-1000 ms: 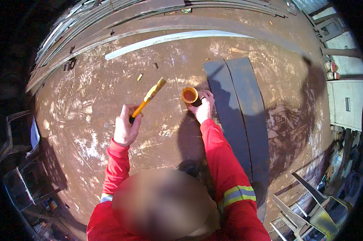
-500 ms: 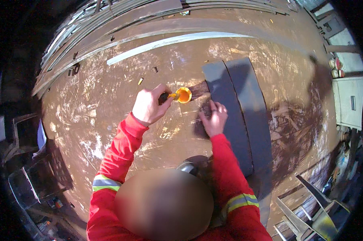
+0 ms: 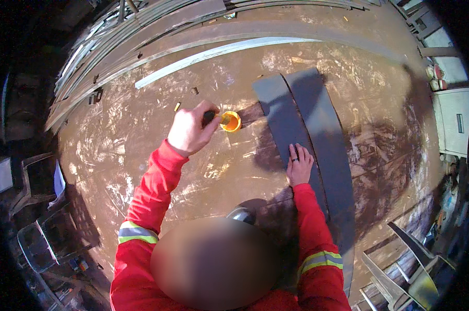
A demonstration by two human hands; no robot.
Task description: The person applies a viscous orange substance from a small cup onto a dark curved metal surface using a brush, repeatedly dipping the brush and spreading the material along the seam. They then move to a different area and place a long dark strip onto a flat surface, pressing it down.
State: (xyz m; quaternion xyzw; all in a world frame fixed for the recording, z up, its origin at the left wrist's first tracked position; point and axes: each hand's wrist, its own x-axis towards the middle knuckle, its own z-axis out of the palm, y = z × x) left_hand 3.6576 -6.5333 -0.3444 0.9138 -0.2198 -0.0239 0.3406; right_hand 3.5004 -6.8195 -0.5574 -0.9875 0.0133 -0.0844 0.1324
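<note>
My left hand (image 3: pixel 192 129) is closed round the dark handle of a paintbrush (image 3: pixel 210 118). The brush's yellow end reaches the rim of a small round pot (image 3: pixel 238 122) of orange-yellow paint on the brown surface. My right hand (image 3: pixel 300 164) lies with its fingers stretched out on a long dark grey plate (image 3: pixel 282 120), close to its right edge. Beside that edge, across a narrow gap, lies a second dark grey plate (image 3: pixel 325 127). A ring shows on one right-hand finger.
A long pale strip (image 3: pixel 214 55) lies beyond the pot. Long metal bars (image 3: pixel 177 23) are stacked at the far left. A pale cabinet (image 3: pixel 451 122) stands at the right, and metal frames (image 3: pixel 411 274) lie at the lower right.
My right hand has moved right and nearer, from beside the plate's left edge onto its face, and its fingers have straightened. My left hand stays at the pot with the paintbrush.
</note>
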